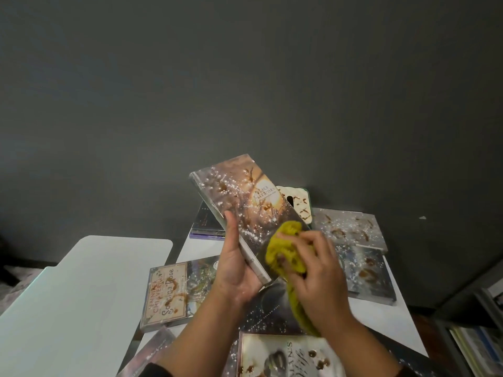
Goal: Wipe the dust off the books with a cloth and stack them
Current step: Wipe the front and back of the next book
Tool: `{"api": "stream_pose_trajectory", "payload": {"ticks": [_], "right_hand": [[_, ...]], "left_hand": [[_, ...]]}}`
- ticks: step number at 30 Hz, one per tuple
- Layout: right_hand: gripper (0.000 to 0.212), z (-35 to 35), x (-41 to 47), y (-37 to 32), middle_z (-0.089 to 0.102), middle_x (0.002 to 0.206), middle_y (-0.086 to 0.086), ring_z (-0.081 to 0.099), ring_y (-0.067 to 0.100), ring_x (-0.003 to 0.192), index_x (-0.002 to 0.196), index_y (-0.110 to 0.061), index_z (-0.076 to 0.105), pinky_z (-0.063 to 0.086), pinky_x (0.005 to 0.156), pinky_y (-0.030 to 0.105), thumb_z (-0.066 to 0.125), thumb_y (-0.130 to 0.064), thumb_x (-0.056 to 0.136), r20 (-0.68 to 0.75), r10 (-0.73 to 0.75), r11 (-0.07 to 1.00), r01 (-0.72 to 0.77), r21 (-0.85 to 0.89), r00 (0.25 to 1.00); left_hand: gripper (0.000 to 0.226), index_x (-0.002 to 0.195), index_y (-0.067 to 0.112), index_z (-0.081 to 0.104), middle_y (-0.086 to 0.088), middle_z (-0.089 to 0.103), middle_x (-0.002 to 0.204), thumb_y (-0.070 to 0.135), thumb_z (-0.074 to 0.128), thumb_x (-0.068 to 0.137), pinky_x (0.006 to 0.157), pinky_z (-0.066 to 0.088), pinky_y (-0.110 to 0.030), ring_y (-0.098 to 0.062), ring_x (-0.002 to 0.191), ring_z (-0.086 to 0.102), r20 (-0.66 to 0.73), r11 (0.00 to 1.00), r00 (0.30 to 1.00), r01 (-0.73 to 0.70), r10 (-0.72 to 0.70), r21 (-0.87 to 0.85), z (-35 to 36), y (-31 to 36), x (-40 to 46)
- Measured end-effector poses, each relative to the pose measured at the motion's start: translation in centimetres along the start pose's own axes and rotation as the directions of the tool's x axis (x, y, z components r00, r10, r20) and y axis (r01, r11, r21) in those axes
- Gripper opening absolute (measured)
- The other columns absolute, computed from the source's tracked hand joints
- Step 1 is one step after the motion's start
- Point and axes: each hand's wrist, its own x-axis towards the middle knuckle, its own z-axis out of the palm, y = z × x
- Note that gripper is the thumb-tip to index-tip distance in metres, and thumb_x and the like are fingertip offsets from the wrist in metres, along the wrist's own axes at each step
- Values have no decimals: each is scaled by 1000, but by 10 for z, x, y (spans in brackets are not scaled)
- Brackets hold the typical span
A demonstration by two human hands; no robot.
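While left hand [236,270] grips book [245,208] (speckled), right hand [318,270] presses cloth [285,251].

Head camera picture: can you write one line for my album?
Left hand holds up a dusty book while the right hand rubs it with a yellow cloth.

Dusty books and a yellow cloth

A book titled "Peace Warriors" [245,213] is tilted up off the counter, its cover speckled with white dust and brown smears (thickest toward its upper end). The yellow cloth [285,251], bunched, presses on the cover's lower right part. Other soiled books lie flat around it: "Sonoma Rose" [168,292] at left, a grey pair [353,240] at right, one [285,357] nearest the camera.
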Motion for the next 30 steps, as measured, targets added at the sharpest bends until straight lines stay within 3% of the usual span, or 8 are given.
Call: {"api": "stream_pose_trajectory", "payload": {"ticks": [3, 6, 9, 12, 16, 20, 26, 30], "right_hand": [[36, -3, 18, 25, 48, 107, -7, 53, 17, 97, 119, -24, 57, 32, 65, 8, 66, -21, 85, -19, 190, 982, -189, 20, 982], [52, -8, 19, 16, 53, 115, -6, 53, 13, 102, 123, -24, 50, 37, 71, 7, 72, -11, 78, -42, 284, 951, -276, 142, 958], [63, -4, 1, -18, 52, 109, -14, 53, 4, 98, 120, -28, 49, 43, 72, 6, 77, -7, 67, -2, 123, 971, -120, 208, 992], [55, 0, -7, -29, 52, 106, -17, 55, 5, 96, 116, -32, 52, 50, 73, 17, 73, -17, 68, 29, 4, 969, -11, 248, 1000], [52, -2, 14, 4, 56, 105, -13, 59, 12, 91, 110, -30, 57, 49, 64, 13, 74, -5, 68, -4, 207, 954, -201, 220, 978], [47, 0, 25, 19, 59, 106, -6, 56, 9, 87, 109, -23, 59, 37, 60, 5, 77, -4, 70, -45, 344, 929, -334, 157, 938], [56, 9, -11, -29, 55, 100, -16, 57, 6, 90, 109, -31, 55, 51, 65, 20, 80, -8, 64, 44, 25, 973, -35, 228, 999], [52, 8, 7, -2, 58, 101, -12, 58, 9, 87, 108, -29, 58, 48, 62, 16, 78, -6, 66, 15, 110, 972, -111, 208, 994]], "left_hand": [[73, 95, 6, 77, -23, 68, 109, 68, 41, 77, 80, 58, -44, -32, 93, 69, -8, 999, 1000, 26, -25, 28, 4, -4, -5], [70, 92, 8, 77, -21, 70, 105, 67, 43, 74, 73, 59, -42, -31, 90, 70, -27, 999, 999, 22, -21, 31, 10, -5, -7], [79, 106, 4, 71, -23, 67, 110, 70, 61, 63, 79, 57, -47, -34, 96, 68, -31, 1000, 999, 30, -30, 0, 3, -4, -4], [83, 94, 0, 74, -24, 69, 98, 73, 52, 63, 72, 59, -47, -35, 87, 70, -61, 998, 996, 56, -57, -16, 1, -3, -6], [82, 118, 4, 66, -26, 63, 117, 70, 44, 75, 89, 52, -49, -35, 99, 66, -80, 999, 996, 41, -40, 10, 3, -4, -11], [76, 99, 7, 75, -24, 67, 110, 70, 42, 76, 92, 49, -51, -34, 95, 68, -69, 1000, 997, 28, -27, 12, 4, -7, -13], [75, 96, 5, 75, -20, 71, 95, 70, 46, 73, 67, 59, -42, -30, 82, 71, -112, 999, 994, 10, -14, -30, -4, -5, -10], [79, 109, 2, 71, -26, 66, 112, 69, 45, 75, 78, 58, -45, -34, 94, 68, -118, 999, 993, 31, -33, -17, 0, -5, -13]]}}
